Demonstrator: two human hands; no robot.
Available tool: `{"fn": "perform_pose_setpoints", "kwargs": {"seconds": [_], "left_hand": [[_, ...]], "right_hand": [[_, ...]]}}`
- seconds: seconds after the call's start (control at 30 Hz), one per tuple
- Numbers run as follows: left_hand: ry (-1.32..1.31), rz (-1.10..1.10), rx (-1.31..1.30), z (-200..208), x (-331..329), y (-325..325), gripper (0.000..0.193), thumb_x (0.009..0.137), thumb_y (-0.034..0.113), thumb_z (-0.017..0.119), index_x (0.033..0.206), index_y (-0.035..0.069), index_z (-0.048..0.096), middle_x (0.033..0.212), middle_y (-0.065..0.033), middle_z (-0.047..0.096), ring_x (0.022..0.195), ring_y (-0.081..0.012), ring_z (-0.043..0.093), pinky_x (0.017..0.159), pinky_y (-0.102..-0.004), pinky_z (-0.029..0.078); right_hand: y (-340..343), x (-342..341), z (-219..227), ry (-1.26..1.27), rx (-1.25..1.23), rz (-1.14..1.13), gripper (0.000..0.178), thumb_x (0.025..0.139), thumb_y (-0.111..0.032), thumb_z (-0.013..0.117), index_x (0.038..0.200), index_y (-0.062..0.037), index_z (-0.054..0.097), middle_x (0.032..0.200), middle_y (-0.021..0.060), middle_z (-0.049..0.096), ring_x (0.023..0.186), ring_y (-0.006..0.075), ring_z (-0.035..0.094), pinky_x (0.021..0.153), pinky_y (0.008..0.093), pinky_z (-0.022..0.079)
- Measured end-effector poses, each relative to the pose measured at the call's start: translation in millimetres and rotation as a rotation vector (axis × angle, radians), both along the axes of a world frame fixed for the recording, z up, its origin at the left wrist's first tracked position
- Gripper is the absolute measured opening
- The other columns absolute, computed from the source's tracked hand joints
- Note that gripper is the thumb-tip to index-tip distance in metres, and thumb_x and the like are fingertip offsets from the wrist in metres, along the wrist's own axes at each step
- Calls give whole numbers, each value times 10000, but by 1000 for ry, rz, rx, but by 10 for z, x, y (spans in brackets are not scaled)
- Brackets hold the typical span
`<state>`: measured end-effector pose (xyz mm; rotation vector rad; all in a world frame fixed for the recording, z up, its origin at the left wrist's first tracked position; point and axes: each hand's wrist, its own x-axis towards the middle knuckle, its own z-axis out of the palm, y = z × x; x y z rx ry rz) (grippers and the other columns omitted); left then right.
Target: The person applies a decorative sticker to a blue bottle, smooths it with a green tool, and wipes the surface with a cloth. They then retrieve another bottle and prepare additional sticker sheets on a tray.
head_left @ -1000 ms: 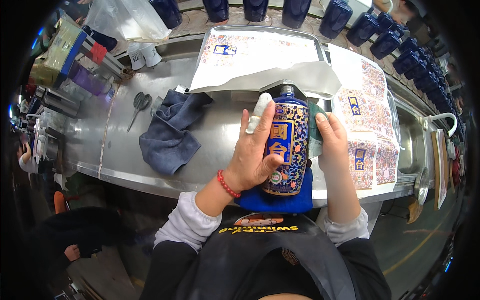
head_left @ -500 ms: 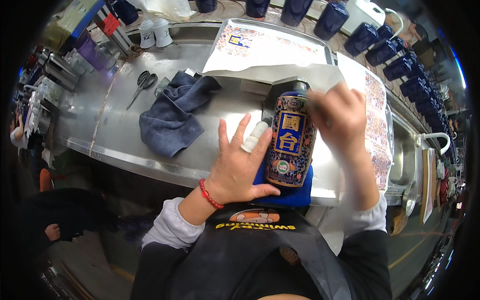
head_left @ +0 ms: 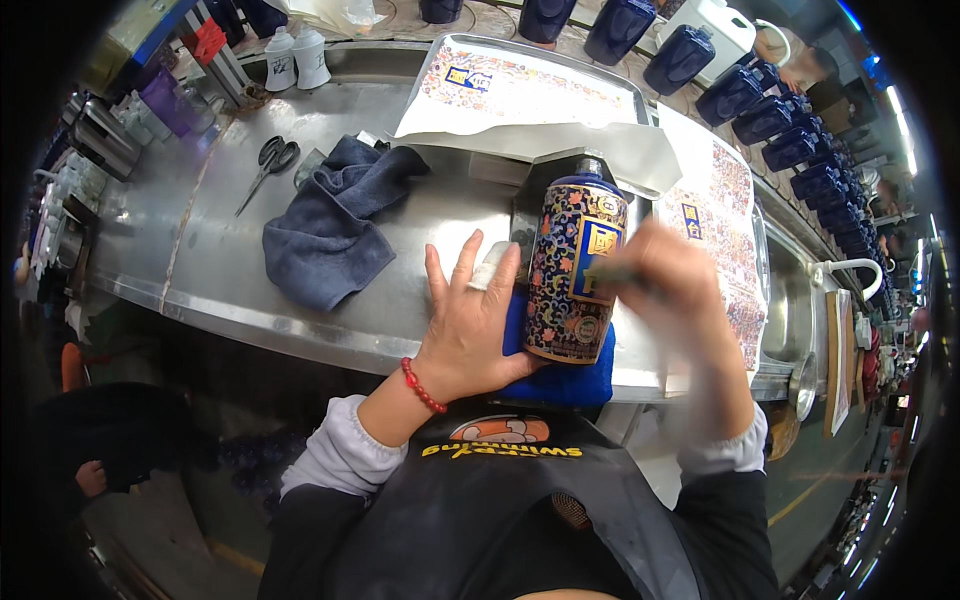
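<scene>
A dark blue bottle (head_left: 567, 290) with a colourful floral covering and a blue-and-gold panel lies tilted in front of me, its neck pointing away. Beneath its lower end is a bright blue cloth (head_left: 572, 386). My left hand (head_left: 470, 335) is spread at the bottle's left side, one finger wrapped in white, the thumb at the bottle's base. Over the panel on the right side, my right hand (head_left: 672, 285) is blurred by motion, its fingers closed around something dark that I cannot make out. A dark support shows behind the bottle.
A crumpled grey-blue towel (head_left: 335, 235) and black scissors (head_left: 268, 172) lie on the metal bench to the left. Printed decal sheets (head_left: 525, 90) rest on a tray beyond, with more sheets (head_left: 712, 210) at right. Several blue bottles (head_left: 680, 60) line the back; a sink (head_left: 790, 325) is at right.
The bottle has turned so its panel faces further right and more floral pattern shows. My right hand has moved lower, from beside the neck to over the panel. My left hand stays spread.
</scene>
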<state>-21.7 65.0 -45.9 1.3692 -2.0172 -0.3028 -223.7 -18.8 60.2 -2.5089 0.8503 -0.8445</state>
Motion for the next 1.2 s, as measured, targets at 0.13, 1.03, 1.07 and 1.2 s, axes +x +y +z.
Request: {"fn": "perform_pose_setpoints", "kwargs": {"seconds": [0.13,1.03,1.07,1.2], "left_hand": [[-85,-41,-38,32,24,-33,992,770,607,745,1416,-92,466,934,-221,672,1460,-478,294,1107,-777,-31],[-137,-26,-8,176,-76,-5,1044,761,595,765,1397,-164,437,977,-224,674,1470,-435,276,1098,-797,17],[-142,-24,-10,180,-77,-2,1040,761,593,764,1396,-164,439,988,-228,673,1469,-435,277,1099,-797,16],[-176,-16,9,202,-87,8,1042,761,603,756,1396,-160,441,1060,-243,661,1465,-437,282,1104,-791,17]], "right_hand": [[37,43,-27,169,-481,-37,325,661,-94,819,972,-118,726,738,25,490,664,217,528,672,382,413],[-283,-173,-467,-531,676,-434,380,987,-141,595,1328,25,573,1063,88,662,954,128,619,854,271,506],[-302,-139,-432,-513,604,-357,380,987,-146,595,1327,24,578,1061,91,666,955,132,620,852,275,508],[-404,2,-343,-323,478,-421,401,991,-154,591,1354,16,570,1045,87,676,926,137,627,833,283,521]]}}
